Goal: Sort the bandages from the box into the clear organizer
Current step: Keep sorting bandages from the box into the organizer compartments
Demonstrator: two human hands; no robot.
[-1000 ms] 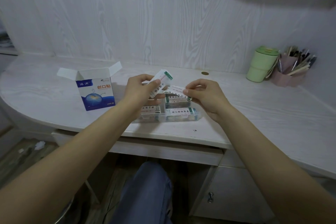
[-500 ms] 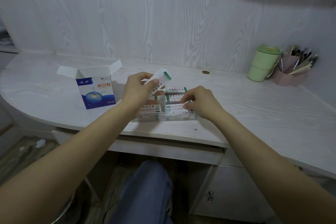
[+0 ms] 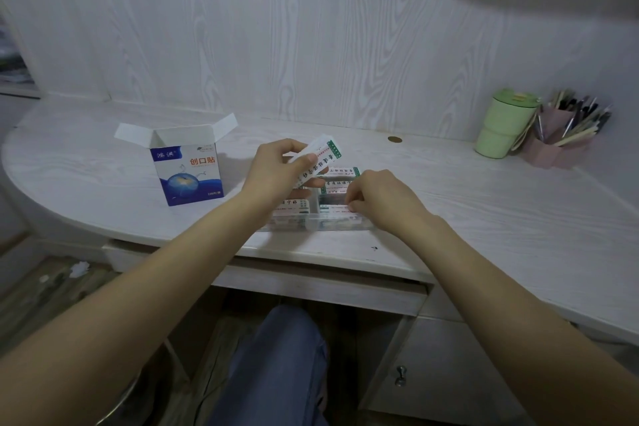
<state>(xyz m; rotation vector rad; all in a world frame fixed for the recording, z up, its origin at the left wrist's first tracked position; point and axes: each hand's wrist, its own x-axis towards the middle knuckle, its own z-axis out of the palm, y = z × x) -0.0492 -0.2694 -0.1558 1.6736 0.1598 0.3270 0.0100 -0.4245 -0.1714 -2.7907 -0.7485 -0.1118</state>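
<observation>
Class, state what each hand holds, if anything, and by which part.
The left hand pinches a stack of bandages near its lower end. The right hand pinches a bandage at its right end, over the organizer.

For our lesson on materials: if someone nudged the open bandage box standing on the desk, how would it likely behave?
The bandage box is thin card, upright, taller than it is deep, with its flaps open, so it would probably slide or tip easily. Bandages already lie in the clear organizer and the left hand holds more, so the box is likely light. Its walls would probably dent under a firm grip.

The blue-and-white box (image 3: pixel 186 169) stands open, left of the clear organizer (image 3: pixel 313 218), whose compartments seemingly hold flat white bandages (image 3: pixel 339 171).
</observation>
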